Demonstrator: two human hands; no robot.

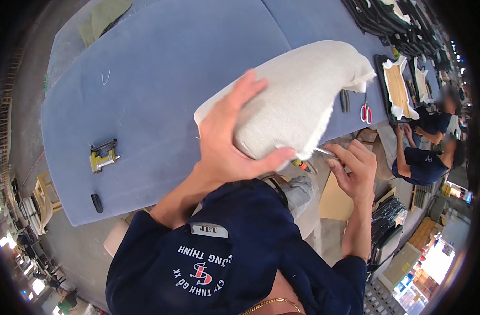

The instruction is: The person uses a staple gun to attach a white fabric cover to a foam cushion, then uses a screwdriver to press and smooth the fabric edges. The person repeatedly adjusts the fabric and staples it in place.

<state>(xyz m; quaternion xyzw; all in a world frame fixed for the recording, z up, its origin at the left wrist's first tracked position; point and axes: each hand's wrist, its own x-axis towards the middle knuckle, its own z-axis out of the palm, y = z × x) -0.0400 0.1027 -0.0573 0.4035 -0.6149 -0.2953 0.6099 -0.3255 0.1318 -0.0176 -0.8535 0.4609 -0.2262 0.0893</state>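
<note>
**Pale cushion (303, 94) at table's (161, 68) near edge**

Left hand (224, 142) clamps it, fingers spread; right hand (356, 169) pinches a thin metal tool (324, 151) at its frayed rim. Leftward, broad blue tabletop separates cushion and staple gun (100, 162).

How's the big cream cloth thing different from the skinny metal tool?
The cream cloth-covered piece is big and rounded; the metal tool is thin. The piece is pale with a frayed edge, but the tool is shiny grey. The left hand spreads over the piece, while the right hand pinches the tool. Both are in the person's hands.
</note>
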